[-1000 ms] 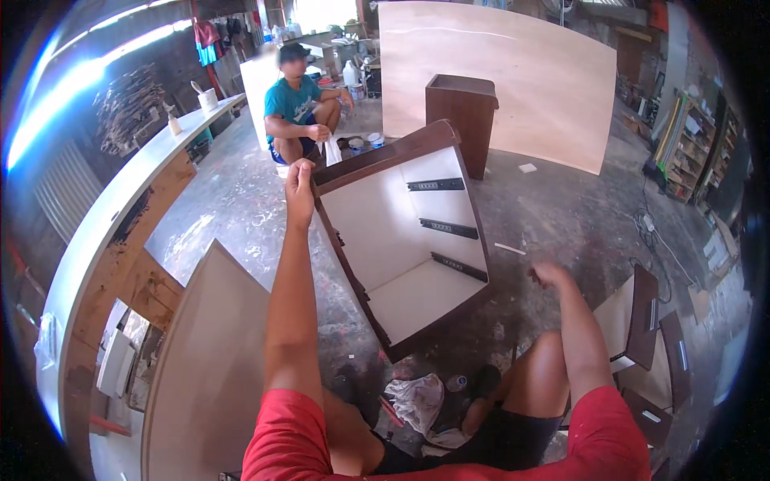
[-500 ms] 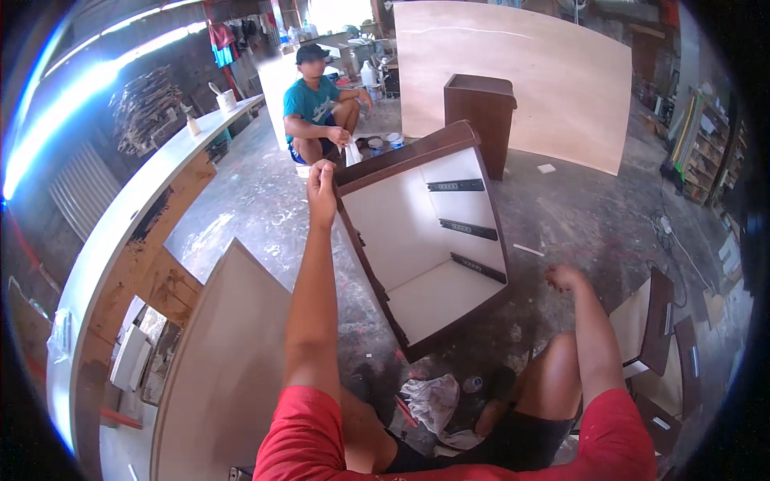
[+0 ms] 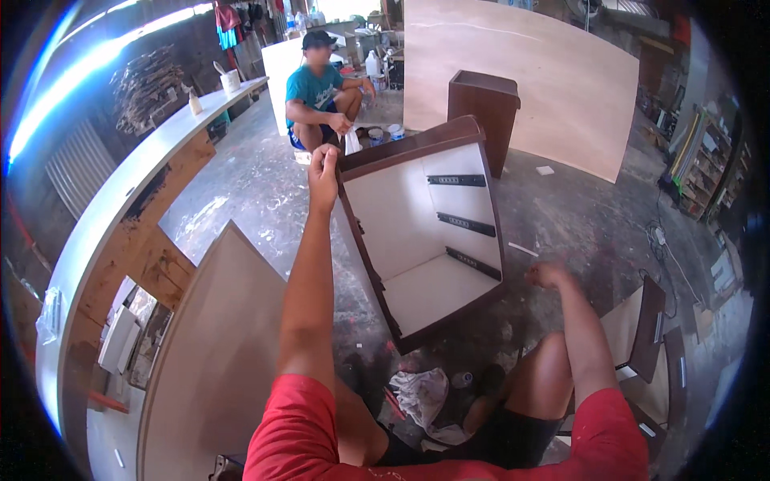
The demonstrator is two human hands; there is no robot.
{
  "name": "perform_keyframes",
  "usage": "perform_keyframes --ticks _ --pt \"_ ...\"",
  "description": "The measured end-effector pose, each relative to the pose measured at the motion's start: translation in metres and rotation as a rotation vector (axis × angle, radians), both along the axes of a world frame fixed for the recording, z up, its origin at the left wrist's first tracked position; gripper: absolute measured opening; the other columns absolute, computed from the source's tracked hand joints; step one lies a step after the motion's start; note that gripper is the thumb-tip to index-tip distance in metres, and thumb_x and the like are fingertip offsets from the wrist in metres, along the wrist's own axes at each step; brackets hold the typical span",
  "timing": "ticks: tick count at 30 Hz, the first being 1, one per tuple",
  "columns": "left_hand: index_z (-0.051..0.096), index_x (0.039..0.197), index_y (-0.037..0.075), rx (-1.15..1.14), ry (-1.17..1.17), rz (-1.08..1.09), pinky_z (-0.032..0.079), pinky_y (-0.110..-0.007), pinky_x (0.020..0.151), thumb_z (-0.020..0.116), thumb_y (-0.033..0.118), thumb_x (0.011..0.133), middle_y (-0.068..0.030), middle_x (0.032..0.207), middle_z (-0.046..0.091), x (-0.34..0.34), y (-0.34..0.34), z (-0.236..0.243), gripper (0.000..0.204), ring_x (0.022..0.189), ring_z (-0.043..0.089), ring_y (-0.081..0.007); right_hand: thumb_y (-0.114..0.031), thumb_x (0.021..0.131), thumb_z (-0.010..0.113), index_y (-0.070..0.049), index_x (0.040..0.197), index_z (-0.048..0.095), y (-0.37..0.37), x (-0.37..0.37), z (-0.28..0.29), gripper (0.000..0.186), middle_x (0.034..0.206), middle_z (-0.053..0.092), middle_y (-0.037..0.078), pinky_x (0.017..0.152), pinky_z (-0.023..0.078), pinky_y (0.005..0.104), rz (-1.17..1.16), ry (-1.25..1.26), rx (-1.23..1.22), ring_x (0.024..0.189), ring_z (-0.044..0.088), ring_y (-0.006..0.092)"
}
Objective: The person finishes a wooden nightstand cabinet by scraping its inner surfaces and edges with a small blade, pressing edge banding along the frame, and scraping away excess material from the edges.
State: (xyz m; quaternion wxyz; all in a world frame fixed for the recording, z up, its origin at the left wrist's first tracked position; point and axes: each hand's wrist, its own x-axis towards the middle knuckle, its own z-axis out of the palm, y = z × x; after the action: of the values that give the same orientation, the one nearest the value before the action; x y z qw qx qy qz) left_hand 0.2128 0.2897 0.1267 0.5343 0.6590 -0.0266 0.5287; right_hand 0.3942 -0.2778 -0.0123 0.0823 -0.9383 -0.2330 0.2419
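A dark brown cabinet carcass (image 3: 413,325) with a white interior stands tilted in front of me, its open front facing me. Three black drawer slides (image 3: 465,224) run along its right inner wall; more show as dark strips at the left edge. My left hand (image 3: 324,164) grips the cabinet's upper left corner, arm stretched out. To the right of the cabinet's lower edge, my right hand (image 3: 549,275) hangs just apart from it, fingers curled in; whatever they hold, if anything, is hidden. A crumpled white rag (image 3: 423,393) lies on the floor between my legs.
A co-worker (image 3: 317,100) squats beyond the cabinet, near paint tubs (image 3: 395,131). Behind stand another brown cabinet (image 3: 481,120) and a large plywood sheet (image 3: 569,88). Drawers (image 3: 642,329) lie at my right. A leaning panel (image 3: 212,337) and long white counter (image 3: 100,232) line the left.
My right hand has shifted slightly left, closer to the cabinet. The left hand keeps its grip on the corner. The whole view has turned a little.
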Motion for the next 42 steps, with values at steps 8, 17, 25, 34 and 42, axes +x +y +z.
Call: perform_keyframes --ticks 8,17,25,34,42 --pt "0.065 0.097 0.005 0.013 -0.059 -0.042 0.037 -0.021 0.069 0.058 0.022 0.105 0.0059 0.087 0.056 0.001 0.001 0.007 0.02 0.077 0.047 -0.0033 -0.045 0.099 0.061 -0.009 0.115 0.073 0.01 0.025 -0.036 0.041 0.105 0.075 0.013 0.084 0.054 0.0407 0.087 0.056 0.293 0.093 0.071 0.0256" --pt "0.062 0.087 0.004 0.077 -0.003 -0.075 0.036 -0.025 0.061 0.057 0.021 0.103 0.0046 0.075 0.053 -0.005 0.003 0.015 0.024 0.069 0.047 -0.0056 -0.029 0.094 0.061 -0.002 0.106 0.07 0.046 0.006 -0.016 0.03 0.099 0.07 0.024 0.083 0.053 0.046 0.219 -0.35 0.316 0.094 0.068 0.0408" --pt "0.057 0.075 0.004 0.092 0.161 -0.047 0.037 -0.029 0.063 0.052 0.023 0.101 0.0009 0.067 0.051 -0.019 0.0 0.019 0.033 0.069 0.048 -0.0087 -0.029 0.101 0.056 -0.006 0.115 0.06 0.16 -0.115 0.064 0.027 0.103 0.071 0.021 0.085 0.053 0.0476 0.377 -0.243 0.579 0.1 0.068 0.0413" --pt "0.053 0.076 0.004 0.078 0.134 -0.115 0.034 -0.028 0.068 0.046 0.028 0.102 0.0022 0.074 0.045 -0.016 -0.005 0.021 0.036 0.073 0.043 -0.0098 -0.013 0.099 0.061 -0.001 0.111 0.068 0.311 -0.186 0.108 0.018 0.104 0.074 0.015 0.088 0.055 0.0369 0.419 -0.248 1.198 0.098 0.073 0.0271" --pt "0.063 0.077 0.004 -0.066 0.078 -0.193 0.037 -0.027 0.065 0.053 0.026 0.104 0.003 0.072 0.054 -0.007 0.002 0.014 0.036 0.07 0.048 -0.0072 -0.013 0.097 0.069 0.001 0.115 0.07 0.377 -0.187 0.111 0.023 0.105 0.077 0.014 0.086 0.056 0.0314 0.147 -0.204 1.419 0.094 0.073 0.019"
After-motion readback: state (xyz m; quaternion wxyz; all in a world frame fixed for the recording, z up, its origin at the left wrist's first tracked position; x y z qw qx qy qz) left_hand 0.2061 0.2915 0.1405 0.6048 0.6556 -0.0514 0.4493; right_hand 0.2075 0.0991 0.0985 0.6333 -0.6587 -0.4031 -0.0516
